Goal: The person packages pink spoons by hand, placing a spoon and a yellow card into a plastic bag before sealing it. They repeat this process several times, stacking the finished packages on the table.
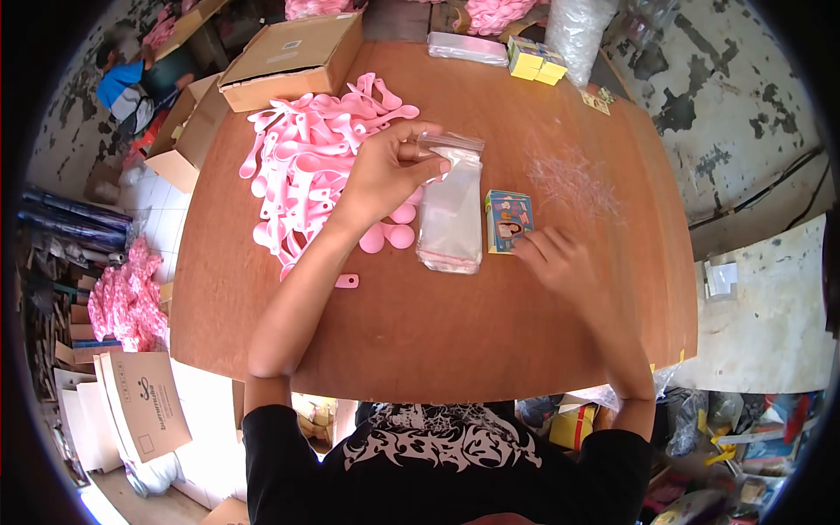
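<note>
My left hand [389, 175] reaches over the pink spoons and pinches the top of a clear plastic bag [451, 214], which lies on a stack of similar bags on the table. At the right of the bags sits a small stack of printed cards [508, 220] with a blue top and yellow edges. The curled fingers of my right hand [556, 265] are at the lower right corner of the top card; their grip is partly hidden. A large heap of pink plastic spoons [306, 166] spreads beside and beneath my left forearm.
A closed cardboard box [293, 52] stands at the back left of the brown table [420, 341]. Clear strips [573, 182] lie at the right. Yellow card stacks [535, 61] and a plastic bag pack [468, 48] sit at the back. A person [127, 87] is at far left.
</note>
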The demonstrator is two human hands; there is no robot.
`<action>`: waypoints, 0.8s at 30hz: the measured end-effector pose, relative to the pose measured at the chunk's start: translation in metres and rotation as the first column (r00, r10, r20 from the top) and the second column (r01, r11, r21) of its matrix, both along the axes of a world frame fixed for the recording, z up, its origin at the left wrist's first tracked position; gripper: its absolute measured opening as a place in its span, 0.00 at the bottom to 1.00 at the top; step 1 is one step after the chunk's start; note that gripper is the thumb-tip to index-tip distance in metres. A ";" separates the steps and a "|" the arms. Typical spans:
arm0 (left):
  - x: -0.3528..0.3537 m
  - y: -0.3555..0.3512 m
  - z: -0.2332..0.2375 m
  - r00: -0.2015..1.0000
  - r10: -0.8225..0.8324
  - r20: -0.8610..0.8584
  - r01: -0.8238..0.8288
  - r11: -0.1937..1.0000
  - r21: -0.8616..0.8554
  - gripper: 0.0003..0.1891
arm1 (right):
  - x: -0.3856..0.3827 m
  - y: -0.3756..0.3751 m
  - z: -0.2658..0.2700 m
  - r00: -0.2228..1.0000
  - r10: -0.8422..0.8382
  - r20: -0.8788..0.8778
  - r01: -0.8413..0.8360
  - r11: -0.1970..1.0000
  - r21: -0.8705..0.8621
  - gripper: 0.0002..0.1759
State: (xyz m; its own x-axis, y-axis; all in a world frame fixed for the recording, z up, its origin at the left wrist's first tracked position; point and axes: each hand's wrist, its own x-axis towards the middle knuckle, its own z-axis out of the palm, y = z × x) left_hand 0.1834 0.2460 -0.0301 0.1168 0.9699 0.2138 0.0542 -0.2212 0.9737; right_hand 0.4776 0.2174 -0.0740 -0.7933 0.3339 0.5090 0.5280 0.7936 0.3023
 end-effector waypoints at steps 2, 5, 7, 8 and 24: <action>0.001 0.002 -0.002 1.000 -0.006 -0.006 0.006 1.000 -0.004 0.24 | 0.002 -0.007 0.001 0.999 -0.001 -0.047 -0.005 0.992 -0.127 0.07; 0.002 0.004 -0.007 1.000 -0.005 -0.013 0.006 1.000 0.020 0.24 | 0.003 -0.013 0.029 0.990 -0.044 -0.130 0.002 0.952 -0.306 0.07; 0.003 -0.001 -0.003 0.996 0.009 -0.084 -0.009 1.000 0.005 0.25 | 0.000 -0.017 0.051 0.983 -0.079 -0.165 0.014 0.931 -0.364 0.07; 0.004 -0.002 -0.003 0.996 0.012 -0.083 -0.011 1.000 0.006 0.25 | -0.003 -0.017 0.060 0.934 -0.135 -0.330 0.005 0.931 -0.366 0.06; 0.019 -0.027 0.014 0.962 -0.221 -0.162 0.214 0.975 -0.060 0.31 | -0.036 0.023 0.073 0.654 -0.285 -0.700 -0.356 0.701 -0.618 0.06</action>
